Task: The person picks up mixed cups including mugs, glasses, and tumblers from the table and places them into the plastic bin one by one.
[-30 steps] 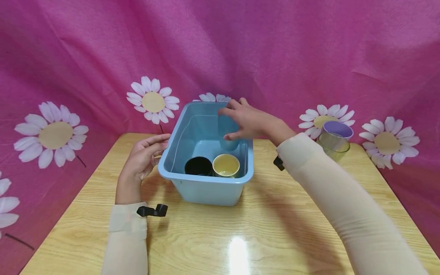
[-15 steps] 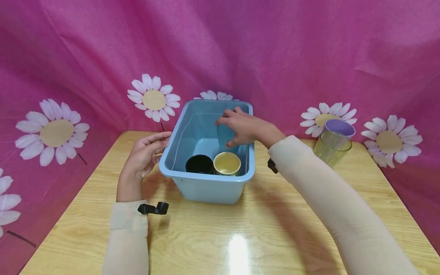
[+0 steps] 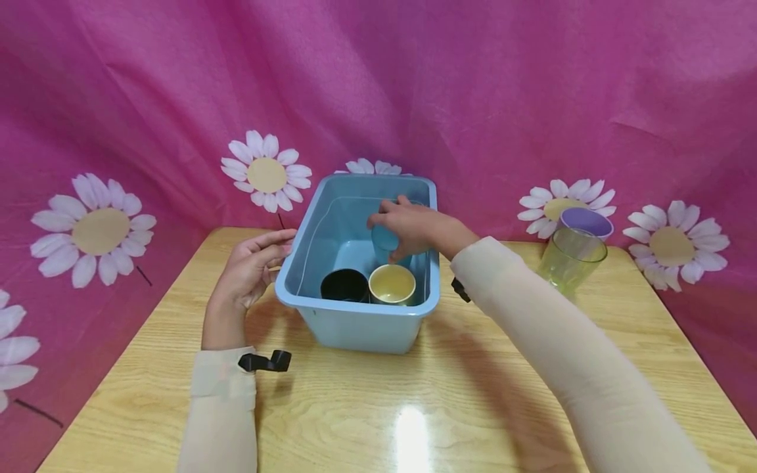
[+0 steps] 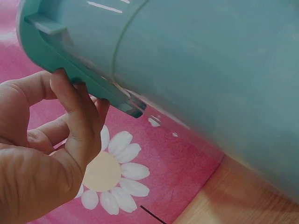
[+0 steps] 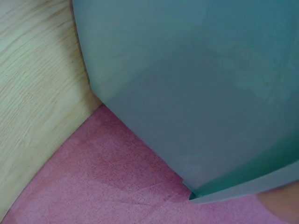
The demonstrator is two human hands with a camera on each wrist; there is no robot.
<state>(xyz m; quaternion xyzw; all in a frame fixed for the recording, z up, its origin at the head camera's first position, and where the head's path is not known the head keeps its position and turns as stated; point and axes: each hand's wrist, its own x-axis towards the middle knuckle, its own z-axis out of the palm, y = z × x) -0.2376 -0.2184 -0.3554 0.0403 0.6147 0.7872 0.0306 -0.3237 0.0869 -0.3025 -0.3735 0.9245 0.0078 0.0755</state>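
Observation:
A light blue bin (image 3: pixel 361 328) stands on the table; in its near end are a black cup (image 3: pixel 345 286) and a yellow-lined cup (image 3: pixel 392 284), side by side. Behind the yellow-lined one, my right hand (image 3: pixel 411 226) grips a blue cup (image 3: pixel 384 242) from above, inside the bin. My left hand (image 3: pixel 248 266) is at the bin's left rim; in the left wrist view the left hand (image 4: pixel 60 135) has its bent fingertips against the underside of the rim (image 4: pixel 84 84). The right wrist view shows the bin's outer wall (image 5: pixel 177 93), with only a bit of skin at the lower right.
A clear yellow-green glass (image 3: pixel 570 259) and a purple cup (image 3: pixel 587 222) are close together at the table's back right. Pink cloth with daisies (image 3: pixel 378 79) hangs behind the wooden table (image 3: pixel 331 407).
My right hand has moved lower and slightly left within the bin, with the blue cup, towards the yellow-lined cup. My left hand stays at the rim.

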